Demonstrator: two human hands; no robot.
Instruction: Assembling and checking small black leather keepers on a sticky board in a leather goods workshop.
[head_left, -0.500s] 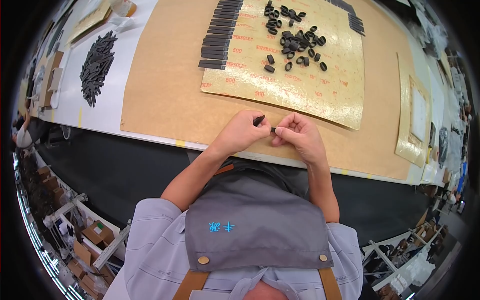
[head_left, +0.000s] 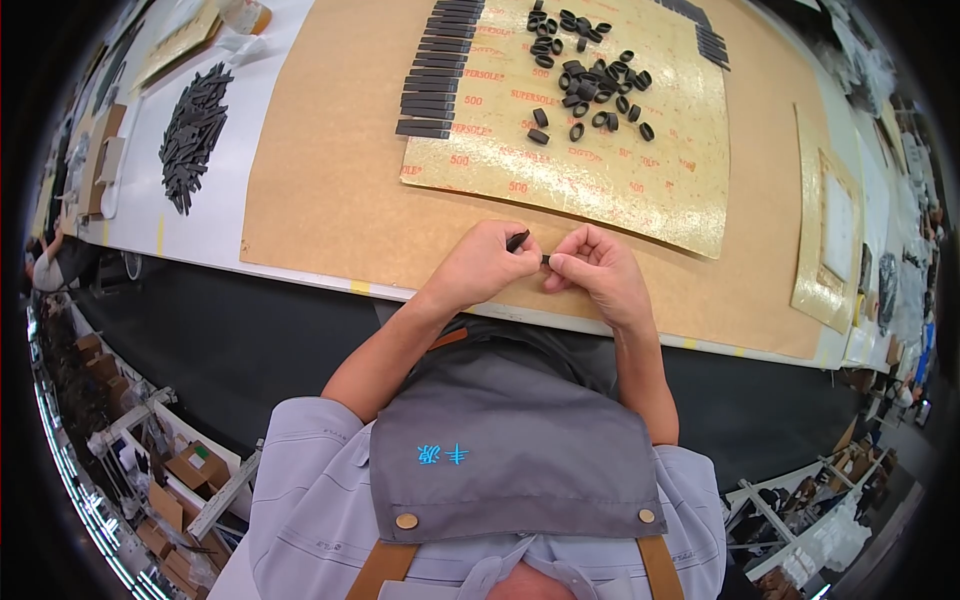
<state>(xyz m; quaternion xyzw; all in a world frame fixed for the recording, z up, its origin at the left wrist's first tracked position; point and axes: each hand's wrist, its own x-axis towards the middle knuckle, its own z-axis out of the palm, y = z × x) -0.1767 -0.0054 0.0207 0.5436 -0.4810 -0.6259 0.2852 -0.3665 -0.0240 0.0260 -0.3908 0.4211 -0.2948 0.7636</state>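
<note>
Black strip [head_left: 517,241] pinched in both hands [head_left: 488,262], each curled nearly closed.

The strip [head_left: 517,240] is black, the apron [head_left: 515,430] (blue-lettered) grey.

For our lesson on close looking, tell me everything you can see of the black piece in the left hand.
The piece is small and slim, its material unclear. Part of it juts from the left hand, slanting up to the right. A dark bit also shows between that hand and the pinching right hand; fingers hide whether the two join. It is held over the brown sheet, near its front edge.
</note>
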